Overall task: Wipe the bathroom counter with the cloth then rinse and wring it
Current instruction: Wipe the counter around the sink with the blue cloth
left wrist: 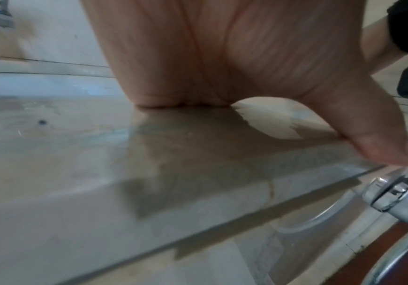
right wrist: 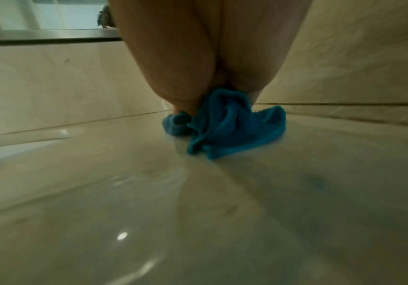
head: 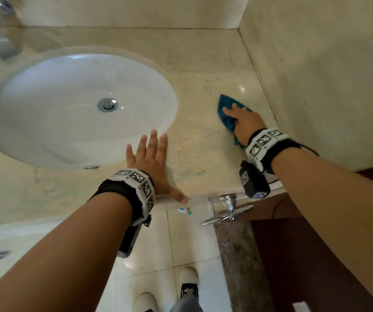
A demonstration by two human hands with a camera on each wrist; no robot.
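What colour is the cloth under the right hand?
The cloth is teal blue, plain, with no pattern visible. It shows best in the right wrist view.

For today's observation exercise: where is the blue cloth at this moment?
In the head view the blue cloth lies on the counter right of the sink, near the side wall, pressed under the right hand.

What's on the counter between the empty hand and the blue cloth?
Nothing: the head view shows only bare, cracked counter between the left hand and the cloth.

Chrome door handle (head: 228, 209), white shoes (head: 188, 282)
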